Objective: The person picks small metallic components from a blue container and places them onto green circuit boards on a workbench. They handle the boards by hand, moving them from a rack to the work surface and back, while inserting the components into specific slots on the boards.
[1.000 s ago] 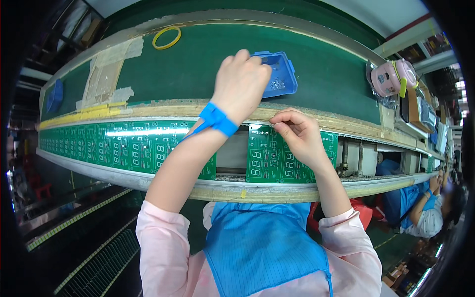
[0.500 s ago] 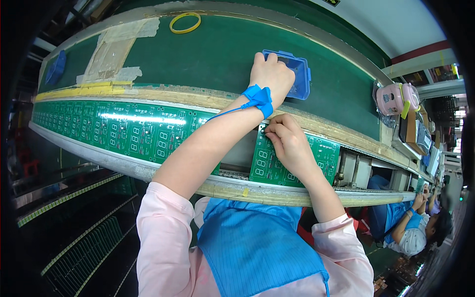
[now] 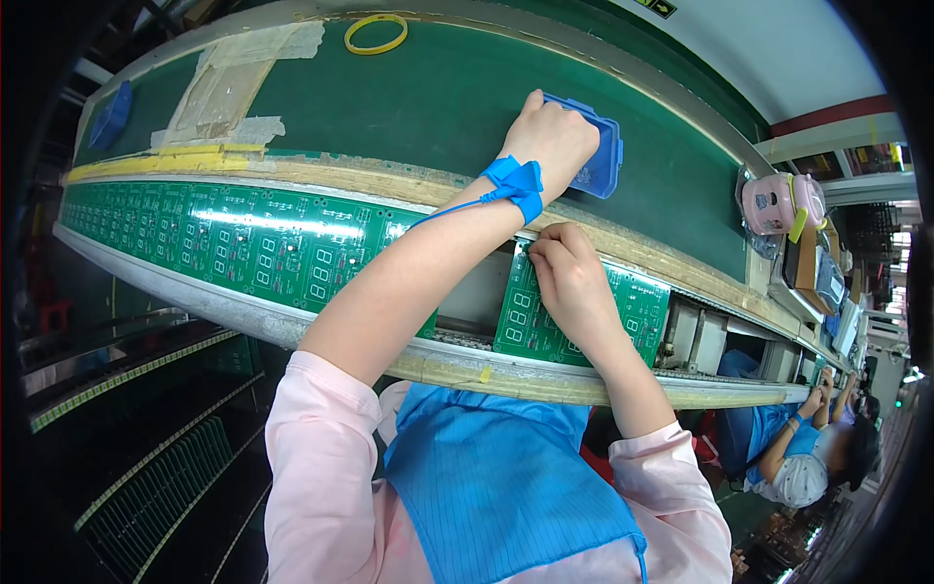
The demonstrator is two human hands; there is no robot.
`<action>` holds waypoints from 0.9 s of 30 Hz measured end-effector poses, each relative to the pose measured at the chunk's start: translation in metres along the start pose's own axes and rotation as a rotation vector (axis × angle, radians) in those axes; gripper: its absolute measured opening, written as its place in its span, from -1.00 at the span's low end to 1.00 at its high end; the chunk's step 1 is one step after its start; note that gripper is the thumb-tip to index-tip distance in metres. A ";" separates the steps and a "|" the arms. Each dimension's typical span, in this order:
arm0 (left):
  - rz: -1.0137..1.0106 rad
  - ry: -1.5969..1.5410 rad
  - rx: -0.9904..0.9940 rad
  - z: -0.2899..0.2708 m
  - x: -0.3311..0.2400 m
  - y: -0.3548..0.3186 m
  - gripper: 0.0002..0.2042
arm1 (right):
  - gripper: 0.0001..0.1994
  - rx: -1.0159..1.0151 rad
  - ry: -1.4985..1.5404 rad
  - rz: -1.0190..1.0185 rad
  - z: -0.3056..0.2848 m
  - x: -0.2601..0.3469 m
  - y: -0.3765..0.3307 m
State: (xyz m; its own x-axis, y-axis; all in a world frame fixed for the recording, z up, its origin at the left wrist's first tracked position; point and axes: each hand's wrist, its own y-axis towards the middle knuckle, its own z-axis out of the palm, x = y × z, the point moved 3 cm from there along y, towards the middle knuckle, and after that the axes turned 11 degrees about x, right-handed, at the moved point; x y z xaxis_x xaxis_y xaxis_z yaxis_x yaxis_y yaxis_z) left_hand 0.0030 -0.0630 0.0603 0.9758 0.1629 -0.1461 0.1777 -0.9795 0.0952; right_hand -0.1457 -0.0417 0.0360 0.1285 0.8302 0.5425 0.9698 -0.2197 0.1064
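My left hand [image 3: 553, 141], with a blue strap [image 3: 516, 190] at its wrist, reaches over the near left rim of a blue plastic bin [image 3: 605, 161]. Its fingers are curled down and the tips are hidden, so I cannot see what they hold. Below it, my right hand [image 3: 576, 282] is closed in a pinch at the upper left corner of a green circuit board [image 3: 519, 316] with white digit outlines. Whatever lies between those fingertips is too small to make out. The right hand covers the middle of the board.
A long row of similar green boards [image 3: 224, 238] lies on the rail to the left. Behind the wooden ledge [image 3: 389, 180] are a yellow ring [image 3: 376, 35] and another blue bin [image 3: 111, 117]. A pink container [image 3: 781, 202] stands at right. Another person [image 3: 803, 457] works further right.
My left hand has curled further over the bin's rim, its fingers less spread. The right hand stays at the board's corner with a slight shift of the fingers. The view has shifted a little.
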 end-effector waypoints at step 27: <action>0.002 -0.677 -0.352 -0.015 -0.017 -0.135 -0.88 | -0.90 0.019 -0.001 0.005 0.000 0.000 -0.001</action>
State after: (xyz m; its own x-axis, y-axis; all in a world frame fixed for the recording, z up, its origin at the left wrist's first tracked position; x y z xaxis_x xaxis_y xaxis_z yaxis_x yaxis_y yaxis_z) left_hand -0.0361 0.0685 0.0648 0.7052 -0.0584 -0.7066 0.3170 -0.8655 0.3878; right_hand -0.1468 -0.0419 0.0357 0.1338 0.8298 0.5418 0.9728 -0.2143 0.0879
